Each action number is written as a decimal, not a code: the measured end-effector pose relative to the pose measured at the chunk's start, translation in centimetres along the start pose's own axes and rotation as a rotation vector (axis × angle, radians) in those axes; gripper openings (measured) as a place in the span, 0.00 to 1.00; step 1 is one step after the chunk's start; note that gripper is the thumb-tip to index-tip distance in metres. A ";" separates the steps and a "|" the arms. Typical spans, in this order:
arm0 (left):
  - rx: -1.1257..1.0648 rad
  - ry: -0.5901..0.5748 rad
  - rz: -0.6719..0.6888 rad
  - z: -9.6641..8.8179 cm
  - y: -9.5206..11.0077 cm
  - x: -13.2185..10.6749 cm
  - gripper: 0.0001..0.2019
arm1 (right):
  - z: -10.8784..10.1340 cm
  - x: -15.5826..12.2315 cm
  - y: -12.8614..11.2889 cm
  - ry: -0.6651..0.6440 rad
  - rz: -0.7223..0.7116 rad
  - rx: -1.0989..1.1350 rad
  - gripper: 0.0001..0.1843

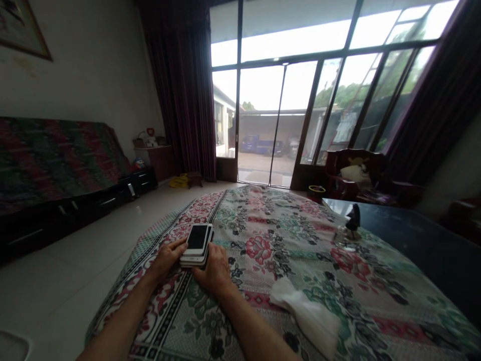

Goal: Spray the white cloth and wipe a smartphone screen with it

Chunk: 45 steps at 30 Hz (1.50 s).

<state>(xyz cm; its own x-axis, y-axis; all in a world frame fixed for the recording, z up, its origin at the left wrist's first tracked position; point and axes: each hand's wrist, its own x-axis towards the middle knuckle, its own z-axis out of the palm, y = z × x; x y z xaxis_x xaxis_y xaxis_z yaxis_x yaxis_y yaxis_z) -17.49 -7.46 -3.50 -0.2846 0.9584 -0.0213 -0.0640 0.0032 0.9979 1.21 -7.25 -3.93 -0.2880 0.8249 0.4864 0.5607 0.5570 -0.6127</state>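
On the floral quilt [259, 235], near its edge, here's a stack of phones [197, 246], approx three or four deep, top one black-screened w/ a white frame, slightly skewed on the pile. Left hand [169, 259] comes in from the lower left, fingers [176, 248] closed against the stack's left side. Right hand [216, 271] sits on the near side, fingers [210, 253] curled up onto the stack's lower right corner. Both hands are gripping the pile between them, and it's resting on the quilt, not lifted, as far as I can tell.

Just right of the hands, a crumpled white cloth [304, 316] lies on the quilt, well clear of the phones. Further right, a dark worktop [413, 245] w/ a small black bird figure on a glass base [351, 225] near its edge.

Over on the left, a sofa w/ a striped red-green throw [56, 155] above black drawers [67, 210], tile floor [63, 271] in front. Ahead, dark red curtains [180, 90] beside tall glass doors [278, 115], a blue truck [261, 144] outside. Red wooden chair w/ a cushion [353, 173] by the glass, yellow bag [178, 181] on the floor beside a low stool [194, 179].
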 end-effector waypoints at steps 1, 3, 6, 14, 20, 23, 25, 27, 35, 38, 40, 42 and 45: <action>-0.010 -0.014 -0.004 -0.1 -0.1 0.1 0.26 | 0.0 0.0 0.0 -0.002 0.004 -0.011 0.28; -0.032 -0.050 -0.023 -0.1 -0.1 0.1 0.27 | 0.0 -0.1 0.0 -0.028 0.010 -0.033 0.34; -0.050 -0.077 -0.061 0.1 0.5 0.0 0.26 | -0.1 -0.1 0.0 -0.088 0.016 -0.048 0.37; -0.068 -0.165 -0.106 0.7 2.3 1.5 0.21 | 0.5 0.7 -0.3 -0.026 0.084 -0.050 0.30; 0.066 -0.139 -0.053 0.8 1.9 3.0 0.24 | 0.7 1.1 0.1 0.001 0.082 -0.051 0.31; 0.176 -0.036 0.037 1.0 1.2 3.3 0.19 | 0.6 0.9 0.5 -0.006 0.039 -0.036 0.33; 0.274 0.080 0.106 1.3 0.9 3.4 0.16 | 0.6 0.8 0.7 -0.018 0.032 -0.034 0.35; 0.352 0.174 0.136 1.7 0.7 3.5 0.16 | 0.5 0.8 0.8 -0.024 0.037 -0.038 0.34; 0.416 0.217 0.182 2.1 0.1 4.3 0.15 | 0.2 0.9 0.5 -0.068 0.057 -0.047 0.37; 0.398 0.220 0.173 2.0 0.1 4.6 0.14 | 0.1 0.9 0.6 -0.070 0.049 -0.038 0.37; 0.387 0.200 0.164 1.9 0.4 4.8 0.13 | 0.1 1.0 0.7 -0.071 0.053 -0.024 0.37; 0.392 0.179 0.147 2.0 0.8 5.0 0.13 | 0.0 1.0 0.7 -0.075 0.061 -0.012 0.37; 0.419 0.163 0.149 2.3 1.4 5.2 0.11 | 0.0 1.0 0.8 -0.068 0.059 -0.007 0.36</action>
<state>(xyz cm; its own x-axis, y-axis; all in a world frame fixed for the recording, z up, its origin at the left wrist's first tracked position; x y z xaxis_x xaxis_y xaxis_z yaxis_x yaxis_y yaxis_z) -16.89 -1.78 -2.05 -0.4104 0.8998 0.1480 0.3704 0.0162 0.9287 1.35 -5.98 -3.95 -0.3064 0.8608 0.4064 0.5835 0.5071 -0.6343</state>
